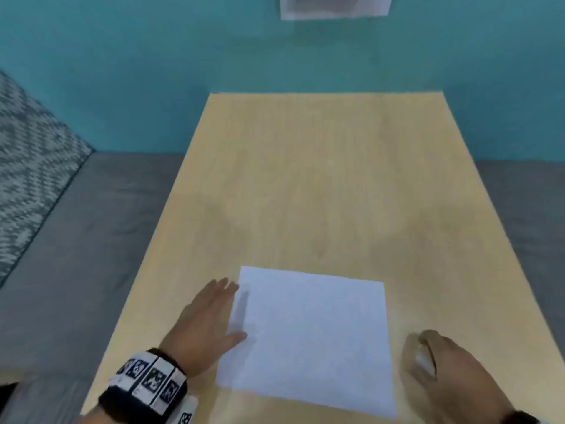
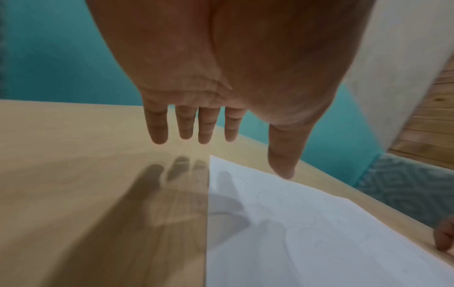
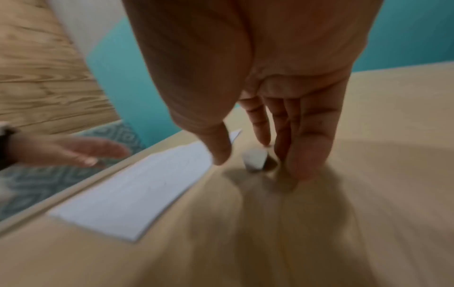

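A white sheet of paper (image 1: 312, 341) (image 2: 319, 233) (image 3: 132, 192) lies flat near the front edge of a light wooden table (image 1: 321, 179). My left hand (image 1: 235, 309) (image 2: 239, 157) hovers flat over the paper's left edge, fingers straight and spread, holding nothing. Right of the sheet, my right hand (image 1: 420, 350) (image 3: 245, 153) points its fingers down at the table around a small white object (image 1: 423, 361) (image 3: 255, 158). The thumb stands apart from the object. The blur hides whether the other fingers touch it.
A teal wall rises behind the table, with a white box (image 1: 333, 7) mounted high on it. A grey cushioned surface (image 1: 91, 240) flanks both sides of the table. A patterned grey-and-white fabric (image 1: 27, 166) lies at the far left.
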`<state>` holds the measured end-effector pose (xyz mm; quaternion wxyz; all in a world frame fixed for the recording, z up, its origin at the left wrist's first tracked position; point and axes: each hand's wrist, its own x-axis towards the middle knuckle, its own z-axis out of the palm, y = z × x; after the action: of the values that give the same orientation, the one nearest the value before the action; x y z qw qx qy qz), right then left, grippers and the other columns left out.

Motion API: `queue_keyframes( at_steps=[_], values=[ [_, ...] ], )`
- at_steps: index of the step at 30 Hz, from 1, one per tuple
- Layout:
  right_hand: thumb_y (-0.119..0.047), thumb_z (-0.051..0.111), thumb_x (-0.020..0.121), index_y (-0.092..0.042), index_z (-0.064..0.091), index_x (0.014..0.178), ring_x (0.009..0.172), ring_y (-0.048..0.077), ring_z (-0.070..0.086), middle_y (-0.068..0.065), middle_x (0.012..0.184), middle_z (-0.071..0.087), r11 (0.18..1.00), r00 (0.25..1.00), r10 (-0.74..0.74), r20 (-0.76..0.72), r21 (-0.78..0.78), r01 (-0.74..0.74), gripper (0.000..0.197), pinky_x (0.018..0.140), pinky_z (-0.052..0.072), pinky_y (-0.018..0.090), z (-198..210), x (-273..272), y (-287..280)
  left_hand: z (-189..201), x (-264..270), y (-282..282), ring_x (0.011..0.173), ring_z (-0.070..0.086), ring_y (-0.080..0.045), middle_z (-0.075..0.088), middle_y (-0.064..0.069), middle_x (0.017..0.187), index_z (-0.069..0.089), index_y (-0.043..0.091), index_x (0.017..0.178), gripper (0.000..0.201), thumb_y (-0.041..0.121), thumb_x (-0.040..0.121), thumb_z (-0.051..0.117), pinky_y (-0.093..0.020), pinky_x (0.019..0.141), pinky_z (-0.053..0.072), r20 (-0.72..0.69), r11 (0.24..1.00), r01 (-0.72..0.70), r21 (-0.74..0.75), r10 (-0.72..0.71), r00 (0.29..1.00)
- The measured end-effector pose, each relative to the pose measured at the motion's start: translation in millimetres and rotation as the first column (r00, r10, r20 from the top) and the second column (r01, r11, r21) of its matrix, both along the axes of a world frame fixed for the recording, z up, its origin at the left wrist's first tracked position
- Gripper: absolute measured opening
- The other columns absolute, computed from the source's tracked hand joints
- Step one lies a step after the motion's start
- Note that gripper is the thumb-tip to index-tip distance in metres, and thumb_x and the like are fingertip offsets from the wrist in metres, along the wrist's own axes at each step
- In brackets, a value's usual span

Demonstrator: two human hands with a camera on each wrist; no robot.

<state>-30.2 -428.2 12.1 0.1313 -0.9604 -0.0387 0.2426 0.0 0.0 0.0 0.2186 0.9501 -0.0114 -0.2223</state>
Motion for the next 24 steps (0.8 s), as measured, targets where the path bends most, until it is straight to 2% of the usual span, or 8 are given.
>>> queue_keyframes(
  at_steps=[2, 4, 8, 10, 12, 17, 19, 24],
  values=[
    [-0.031, 0.075, 0.067, -0.036, 0.04, 0.084, 0.065, 0.022, 0.062, -0.005, 0.07, 0.056, 0.992, 0.988, -0.094, 0.121, 0.095, 0.083, 0.039, 0.055, 0.048, 0.036, -16.5, 7.1, -5.2, 0.9, 19.3, -12.5, 0.149, -0.018, -0.002, -0.017, 0.026, 0.156, -0.002, 0.044, 0.153, 0.094, 0.07, 0.084, 0.057, -0.031, 0.12, 0.005, 0.008, 0.986, 0.146, 0.08, -0.147, 0.989],
    [-0.027, 0.08, 0.058, -0.037, 0.047, 0.075, 0.053, 0.015, 0.055, -0.009, 0.057, 0.053, 0.98, 0.971, -0.188, 0.145, 0.096, 0.175, 0.038, 0.05, 0.044, 0.026, -30.5, 9.6, -17.2, 2.6, 36.5, -17.8, 0.146, -0.025, -0.002, -0.019, 0.023, 0.158, -0.002, 0.039, 0.156, 0.098, 0.068, 0.085, 0.057, -0.033, 0.121, 0.001, 0.048, 0.971, 0.199, 0.132, -0.206, 0.977],
    [-0.052, 0.073, 0.053, -0.043, 0.06, 0.077, 0.056, 0.011, 0.058, -0.014, 0.07, 0.061, 0.981, 0.986, -0.149, 0.075, 0.133, 0.138, 0.029, 0.052, 0.044, 0.029, -62.3, 12.4, -49.5, -11.2, 33.8, -17.4, 0.15, -0.019, -0.005, -0.016, 0.016, 0.163, 0.001, 0.031, 0.159, 0.099, 0.072, 0.084, 0.053, -0.036, 0.123, -0.001, -0.032, 0.914, 0.299, 0.274, -0.302, 0.953],
    [-0.07, 0.074, 0.055, -0.041, 0.066, 0.091, 0.078, 0.014, 0.067, -0.016, 0.082, 0.066, 0.99, 0.953, -0.108, 0.282, 0.122, 0.076, 0.047, 0.064, 0.052, 0.037, -87.7, 33.7, -102.8, -6.4, 27.3, -25.0, 0.151, -0.014, -0.008, -0.012, 0.011, 0.166, 0.004, 0.029, 0.159, 0.097, 0.072, 0.085, 0.051, -0.035, 0.123, -0.001, -0.005, 0.881, 0.325, 0.343, -0.345, 0.939],
    [-0.074, 0.072, 0.059, -0.036, 0.067, 0.103, 0.088, 0.015, 0.07, -0.014, 0.095, 0.071, 0.99, 0.853, -0.022, 0.521, 0.133, -0.055, 0.058, 0.067, 0.058, 0.033, -86.2, 61.2, -111.8, -3.8, 14.7, -35.8, 0.152, -0.01, -0.009, -0.007, 0.009, 0.167, 0.007, 0.028, 0.159, 0.096, 0.075, 0.085, 0.048, -0.034, 0.123, 0.001, -0.002, 0.854, 0.348, 0.386, -0.377, 0.926],
    [-0.045, 0.073, 0.075, -0.038, 0.069, 0.087, 0.052, 0.006, 0.064, -0.017, 0.069, 0.068, 0.941, 0.887, 0.197, 0.418, 0.173, -0.291, 0.015, 0.057, 0.053, 0.025, 42.6, 56.2, 68.0, 5.5, -11.7, -53.7, 0.152, 0.003, -0.012, 0.009, 0.006, 0.166, 0.023, 0.027, 0.155, 0.095, 0.078, 0.08, 0.051, -0.038, 0.122, 0.007, 0.006, 0.843, 0.344, 0.413, -0.381, 0.925],
    [-0.033, 0.071, 0.08, -0.031, 0.069, 0.087, 0.057, 0.002, 0.061, -0.013, 0.065, 0.067, 0.916, 0.874, 0.288, 0.393, 0.153, -0.371, 0.007, 0.054, 0.044, 0.016, 49.6, 53.5, 102.9, 10.3, -13.1, -52.6, 0.153, -0.001, -0.014, 0.003, 0.005, 0.167, 0.018, 0.025, 0.158, 0.103, 0.078, 0.078, 0.055, -0.041, 0.123, 0.008, 0.032, 0.863, 0.333, 0.38, -0.372, 0.928],
    [-0.022, 0.069, 0.085, -0.013, 0.069, 0.101, 0.057, -0.002, 0.048, -0.013, 0.071, 0.052, 0.906, 0.85, 0.355, 0.39, 0.081, -0.416, 0.018, 0.054, 0.038, 0.015, 18.8, 70.0, 173.2, 17.1, 10.8, -54.4, 0.153, 0.004, -0.015, 0.007, 0.008, 0.167, 0.014, 0.023, 0.159, 0.103, 0.07, 0.081, 0.062, -0.046, 0.12, 0.021, 0.091, 0.854, 0.35, 0.384, -0.412, 0.907]
  ],
)
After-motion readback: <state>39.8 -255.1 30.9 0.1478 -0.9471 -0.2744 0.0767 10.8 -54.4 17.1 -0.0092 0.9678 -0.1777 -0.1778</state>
